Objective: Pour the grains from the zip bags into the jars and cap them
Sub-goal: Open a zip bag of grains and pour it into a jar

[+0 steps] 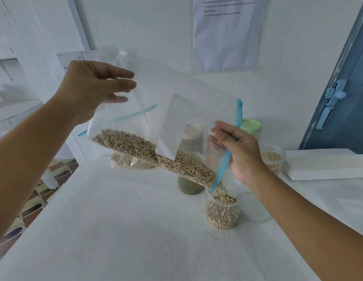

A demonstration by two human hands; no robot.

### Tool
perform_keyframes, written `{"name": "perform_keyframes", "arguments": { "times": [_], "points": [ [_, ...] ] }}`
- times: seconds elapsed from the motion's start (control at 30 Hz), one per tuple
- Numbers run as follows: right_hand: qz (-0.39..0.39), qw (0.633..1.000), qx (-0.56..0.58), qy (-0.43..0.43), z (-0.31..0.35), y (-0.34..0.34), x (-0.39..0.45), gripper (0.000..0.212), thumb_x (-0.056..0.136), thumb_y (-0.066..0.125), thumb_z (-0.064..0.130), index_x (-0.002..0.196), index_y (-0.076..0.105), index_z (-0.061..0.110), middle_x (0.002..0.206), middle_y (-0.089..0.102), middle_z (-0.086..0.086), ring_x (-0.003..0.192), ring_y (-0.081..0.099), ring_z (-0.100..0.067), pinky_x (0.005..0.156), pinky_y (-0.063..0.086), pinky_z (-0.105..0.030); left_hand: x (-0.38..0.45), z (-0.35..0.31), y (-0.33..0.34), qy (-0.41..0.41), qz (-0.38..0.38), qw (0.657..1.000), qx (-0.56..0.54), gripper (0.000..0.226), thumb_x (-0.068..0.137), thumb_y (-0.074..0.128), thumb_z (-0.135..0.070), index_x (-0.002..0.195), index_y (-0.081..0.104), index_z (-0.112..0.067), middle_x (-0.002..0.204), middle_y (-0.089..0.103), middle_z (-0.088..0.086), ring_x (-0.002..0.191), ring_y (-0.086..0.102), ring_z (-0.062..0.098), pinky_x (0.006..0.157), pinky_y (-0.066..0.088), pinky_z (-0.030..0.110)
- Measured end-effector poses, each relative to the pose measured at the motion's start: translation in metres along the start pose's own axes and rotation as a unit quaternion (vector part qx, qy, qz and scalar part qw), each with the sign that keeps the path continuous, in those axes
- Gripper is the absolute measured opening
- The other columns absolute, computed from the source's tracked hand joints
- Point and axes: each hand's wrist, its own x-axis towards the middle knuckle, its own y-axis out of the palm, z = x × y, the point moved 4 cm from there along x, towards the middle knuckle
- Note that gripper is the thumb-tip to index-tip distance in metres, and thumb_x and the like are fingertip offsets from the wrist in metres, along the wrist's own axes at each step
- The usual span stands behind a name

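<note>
Fingers of our left hand (91, 88) pinch the closed bottom corner of the clear plastic zip bag with the blue zipper strip (176, 110), and we hold this corner high so that the bag slopes down to the right. Because of this slope, the pale black-eyed beans (156, 157) gather along the lower edge and slide toward the opening. Our right hand (239, 151) grips the blue zipper edge between thumb and fingers; we judge that it keeps the mouth narrow and steers the lowest corner to a place just above the open clear plastic jar (223, 207). This jar stands on the white table (125, 230), already more than half full of the same beans, and some beans are falling into it now.

Behind the bag we see a jar of green grains (189, 185), a jar with a light green lid (250, 126), one more open jar of pale beans (273, 159), and another zip bag of small pale grains (130, 162) lying on the table. We think the pouring is near its middle, since many beans are in the bag. The mouth is just over the jar's rim, so a small shift could spill beans onto the table.
</note>
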Motion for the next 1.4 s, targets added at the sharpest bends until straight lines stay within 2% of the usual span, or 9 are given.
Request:
{"name": "perform_keyframes", "arguments": {
  "times": [0.6,0.73,1.2,1.4],
  "points": [
    [-0.001,1.000,0.001,-0.001,0.0007,0.0002,-0.0009,0.026,0.089,0.073,0.001,0.113,0.076,0.010,0.107,0.079,-0.009,0.098,0.077,-0.024,0.093,0.061,-0.037,0.0006,-0.0020,-0.0016,0.000,0.001,1.000,0.008,0.027,0.073,0.090,-0.015,0.099,0.082,-0.015,0.078,0.078,0.000,0.085,0.074,0.018,0.080,0.065,0.035],
    [-0.002,1.000,0.004,-0.001,0.0025,-0.0004,-0.0016,0.026,0.090,0.073,0.001,0.114,0.076,0.010,0.108,0.079,-0.010,0.098,0.077,-0.024,0.093,0.061,-0.036,0.0007,-0.0054,0.0002,0.003,0.008,1.000,0.001,0.023,0.071,0.090,-0.017,0.093,0.084,-0.020,0.078,0.078,0.001,0.084,0.074,0.018,0.080,0.064,0.035],
    [-0.004,1.000,0.003,-0.002,0.0019,0.0004,-0.0019,0.026,0.090,0.073,0.000,0.115,0.075,0.008,0.107,0.079,-0.011,0.097,0.077,-0.024,0.091,0.061,-0.034,-0.0013,-0.0087,0.0016,0.004,0.010,1.000,-0.002,0.020,0.071,0.090,-0.016,0.089,0.084,-0.022,0.081,0.078,0.003,0.086,0.075,0.021,0.080,0.065,0.036],
    [-0.007,1.000,-0.003,-0.003,0.0014,-0.0013,-0.0004,0.026,0.090,0.074,0.002,0.115,0.076,0.009,0.108,0.079,-0.010,0.099,0.077,-0.025,0.096,0.060,-0.039,-0.0016,-0.0067,0.0036,0.001,0.010,1.000,-0.003,0.021,0.069,0.090,-0.018,0.088,0.084,-0.022,0.081,0.078,0.003,0.085,0.075,0.020,0.080,0.065,0.036]
  ]
}}
